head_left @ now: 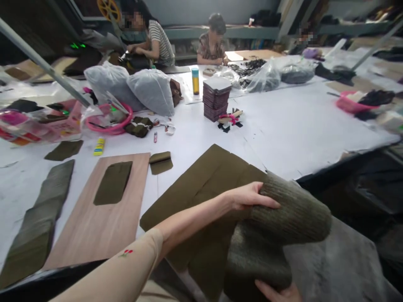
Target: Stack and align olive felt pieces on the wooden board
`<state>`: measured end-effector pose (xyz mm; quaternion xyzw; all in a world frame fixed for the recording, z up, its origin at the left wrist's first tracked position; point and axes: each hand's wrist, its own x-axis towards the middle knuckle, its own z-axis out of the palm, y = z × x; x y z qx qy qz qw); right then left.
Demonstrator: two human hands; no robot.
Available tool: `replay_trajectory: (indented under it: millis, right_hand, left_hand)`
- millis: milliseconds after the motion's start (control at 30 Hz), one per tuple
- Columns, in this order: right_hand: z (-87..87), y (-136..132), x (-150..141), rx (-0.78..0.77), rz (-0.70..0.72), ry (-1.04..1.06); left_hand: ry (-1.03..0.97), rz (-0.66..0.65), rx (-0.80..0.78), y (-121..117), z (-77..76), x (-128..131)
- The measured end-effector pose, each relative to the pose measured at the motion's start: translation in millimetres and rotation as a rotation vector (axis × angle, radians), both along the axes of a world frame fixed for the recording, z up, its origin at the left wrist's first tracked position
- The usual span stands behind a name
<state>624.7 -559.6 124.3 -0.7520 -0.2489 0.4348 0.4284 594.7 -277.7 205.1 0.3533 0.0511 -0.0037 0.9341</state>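
We've got a curled olive bundle [292, 209] at the table's near right corner, partly over a big olive sheet [189, 184] lying flat. Our left hand [248, 196] has its thumb & fingers clamped on the bundle's upper part, prob bc the layers are floppy & need gripping where they bend. Our right hand [280, 292] is down at the lower edge, thumb showing, rest cut off or hidden, so can't tell if those fingers are pinched tight or just supporting. Two hands well apart makes sense imo, bc a single grip would prob let the layers fan out.

Over on the left, a small olive piece [113, 184] sits on a wooden board [85, 226], maybe for a firm flat base. Beside it there's an overlapping row of olive pieces [40, 222], edges staggered, prob so each is easy to reach. Yellow tube [98, 147] is just past the board on the white table [283, 117], w/in easy reach afaict, & a purple stack [215, 100] stands upright farther back, squared up prob so it doesn't topple.
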Motion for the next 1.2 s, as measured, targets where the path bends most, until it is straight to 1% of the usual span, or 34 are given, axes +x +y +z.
replay_trajectory:
  millis: [67,133,233,300,367,433,500,600,667,800,867,900,967,1000,1067,1100,1167,1200]
  right_hand:
    - [11.3,61.3,-16.7,0.016,-0.014,0.13]
    - [20.9,121.6,-36.4,0.061,0.015,0.27]
    - [28.3,204.9,-65.4,0.141,0.107,0.379]
    - [26.9,253.4,-82.4,0.188,0.177,0.432]
    - [20.6,295.7,-97.1,0.221,0.219,0.481]
    - [11.5,332.0,-108.9,0.24,0.237,0.518]
    - [1.9,363.3,-117.4,0.247,0.241,0.536]
    - [-8.9,402.4,-123.4,0.24,0.242,0.545]
    - [-12.6,423.7,-123.2,0.236,0.255,0.542]
    - [-16.8,455.7,-116.1,0.244,0.244,0.547]
    - [-23.3,469.0,-111.2,0.25,0.211,0.563]
    - [-29.1,475.7,-109.1,0.243,0.193,0.567]
    - [-46.0,489.7,-106.2,0.203,0.126,0.539]
    - [-56.5,496.7,-105.8,0.172,0.071,0.495]
    - [-78.4,509.6,-107.3,0.117,-0.061,0.365]
    - [-88.1,514.9,-108.9,0.098,-0.119,0.303]
    - [-101.5,522.1,-113.2,0.071,-0.183,0.202]
    - [-104.6,524.1,-115.6,0.057,-0.195,0.153]
  left_hand:
    - [0.007,0.09,0.014,44.7,1.7,-28.6]
    - [0.031,0.185,0.041,90.8,1.5,-57.9]
    - [0.081,0.323,0.08,158.0,-3.1,-100.3]
    - [0.105,0.393,0.101,199.0,-8.5,-125.3]
    - [0.116,0.44,0.125,235.8,-15.0,-146.2]
    - [0.121,0.466,0.158,268.4,-22.8,-162.2]
    - [0.129,0.476,0.191,297.2,-32.0,-172.8]
    - [0.137,0.494,0.219,334.2,-47.1,-178.7]
    - [0.135,0.514,0.233,355.3,-55.2,-178.1]
    - [0.115,0.54,0.242,393.2,-64.3,-173.5]
    - [0.095,0.553,0.237,412.8,-71.6,-170.6]
    - [0.092,0.572,0.235,423.1,-77.9,-168.8]
    - [0.139,0.647,0.231,443.4,-97.5,-163.8]
    - [0.203,0.703,0.229,452.7,-110.5,-160.8]
    - [0.392,0.816,0.22,468.2,-139.6,-155.0]
    - [0.469,0.853,0.214,474.0,-153.9,-152.6]
    - [0.563,0.899,0.207,481.8,-177.1,-149.9]
    - [0.578,0.907,0.207,484.3,-184.6,-149.4]
